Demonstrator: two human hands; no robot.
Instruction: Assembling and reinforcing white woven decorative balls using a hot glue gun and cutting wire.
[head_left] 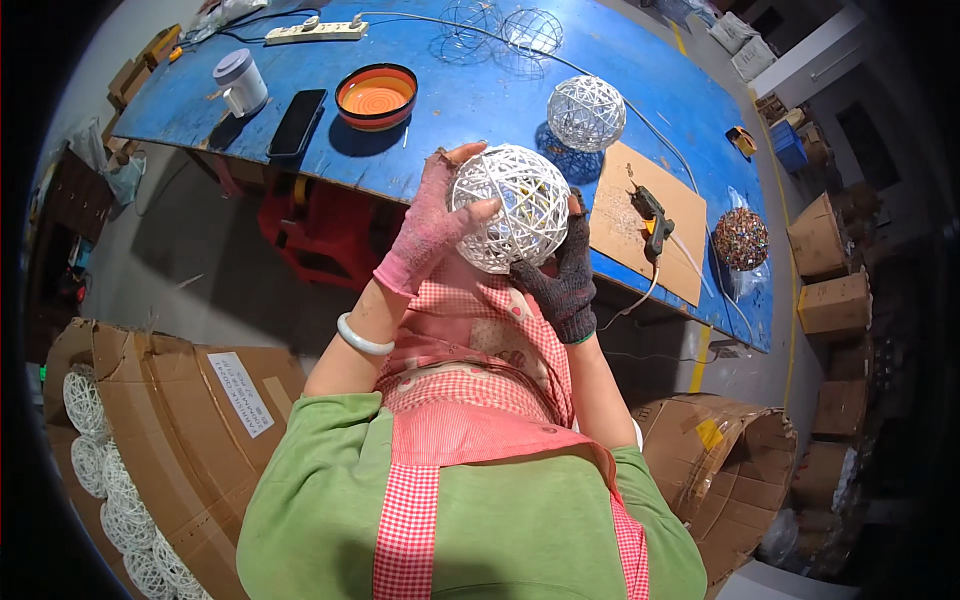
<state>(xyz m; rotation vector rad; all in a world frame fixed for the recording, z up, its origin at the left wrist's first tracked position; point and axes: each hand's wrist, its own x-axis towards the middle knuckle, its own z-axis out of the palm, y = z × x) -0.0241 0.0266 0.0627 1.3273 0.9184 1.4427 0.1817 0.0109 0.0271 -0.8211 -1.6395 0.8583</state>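
Nearest, one green shirt [520,520] under a red-and-white checked apron [475,385], worn by the person. At lower left, one brown carton [190,410], with several white lattice balls [128,510] along its left side; at lower right, one open carton [690,460]. Next, one left hand [435,222] in a pink fingerless glove, white bangle [365,336] at the wrist: fingers curled round the left side of a white woven ball [512,208], thumb across its front. One right hand [562,285] in a dark fingerless glove, fingers and thumb grasping the same ball at its lower right. The ball is held up in front of the apron, at the near edge of a blue table [480,100]. On the table: a cardboard sheet [625,245] bearing a black glue gun [655,222]; right of it, a multicoloured ball [741,239]; a dark phone [297,124]; an orange bowl [376,97]; a lidded mug [240,83]; a second white ball [586,113]. Farthest, a power strip [316,32] and round wire frames [532,34].
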